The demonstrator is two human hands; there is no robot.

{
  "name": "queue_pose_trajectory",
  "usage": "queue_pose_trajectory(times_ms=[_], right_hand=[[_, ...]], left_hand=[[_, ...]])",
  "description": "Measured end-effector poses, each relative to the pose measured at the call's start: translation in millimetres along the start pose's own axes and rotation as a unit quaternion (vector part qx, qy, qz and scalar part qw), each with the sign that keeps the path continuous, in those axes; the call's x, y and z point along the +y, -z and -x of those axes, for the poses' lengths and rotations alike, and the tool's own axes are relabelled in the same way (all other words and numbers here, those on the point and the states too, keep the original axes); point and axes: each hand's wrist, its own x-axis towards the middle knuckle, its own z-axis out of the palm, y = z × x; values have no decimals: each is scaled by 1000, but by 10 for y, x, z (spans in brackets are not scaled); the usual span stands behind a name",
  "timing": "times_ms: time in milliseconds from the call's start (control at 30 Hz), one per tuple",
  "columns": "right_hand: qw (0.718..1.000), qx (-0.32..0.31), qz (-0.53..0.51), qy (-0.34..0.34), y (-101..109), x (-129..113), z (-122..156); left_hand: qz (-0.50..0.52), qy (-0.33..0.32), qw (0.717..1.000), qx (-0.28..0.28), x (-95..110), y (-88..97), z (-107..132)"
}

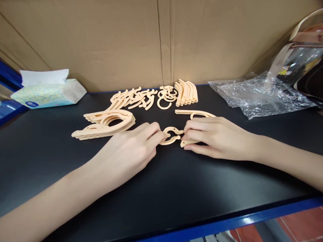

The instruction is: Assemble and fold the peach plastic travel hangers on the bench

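Note:
My left hand (133, 144) is closed, its fingertips pinching a beige plastic hanger hook (172, 129) low over the table. The hook's curve opens to the right. Closed around beige hanger arms (183, 111) is my right hand (214, 137). Parts of these arms stick out above and below its fingers, and the rest is hidden beneath the hand. The hook's ends are beside the right fingertips; whether they are joined to the arms I cannot tell. Just behind my left hand lies a stack of folded hangers (121, 127).
Toward the back of the black table (156, 198) lie curved beige pieces (137, 97), loose hooks (165, 104) and a row of straighter arms (186, 92). A tissue pack (47, 92) sits back left. A crumpled clear plastic bag (259, 95) and a handbag (305, 64) are at right.

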Motion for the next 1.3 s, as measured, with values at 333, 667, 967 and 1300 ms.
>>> queue_pose_trajectory(times_ms=[333,667,967,1300], right_hand=[[998,1,-45,-36,-8,-30,2],[998,0,-61,-15,-61,-63,19],[998,16,-61,-11,-53,-105,21],[997,42,-66,3,-72,-141,32]], left_hand=[[130,32,990,37,48,-66,35],[147,49,988,25,145,-44,37],[193,37,981,1,147,-138,57],[201,30,979,2,150,-127,25]])
